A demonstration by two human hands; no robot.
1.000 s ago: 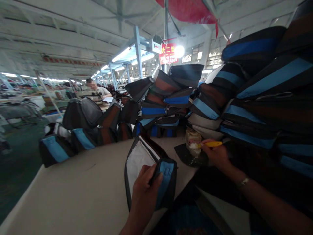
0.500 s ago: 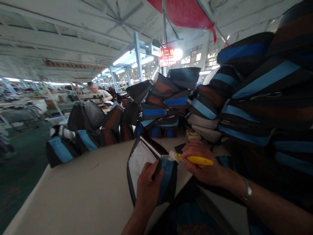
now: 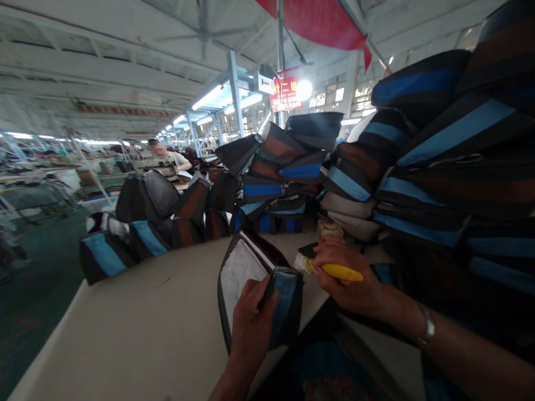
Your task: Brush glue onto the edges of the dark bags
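My left hand (image 3: 253, 312) is closed on the near edge of a black fabric bag (image 3: 288, 328) with a blue stripe. The bag lies tilted on the table, its white lining (image 3: 240, 270) showing through the open top. In my right hand (image 3: 346, 273) is a brush (image 3: 343, 272) with a yellow handle and a pale, frayed head. That head is just right of the bag's blue corner, apart from it. Behind my right hand sits a small tan container (image 3: 329, 229), partly hidden by the fingers.
The pale table (image 3: 137, 323) stretches to the left. Along its far edge stands a row of similar bags (image 3: 108, 253). High stacks of bags (image 3: 455, 133) rise at the right. Beyond the row, another person (image 3: 181, 161) sits at a work station.
My right hand has drawn the brush slightly to the right, off the bag's blue corner. The left hand and the bag have hardly moved.
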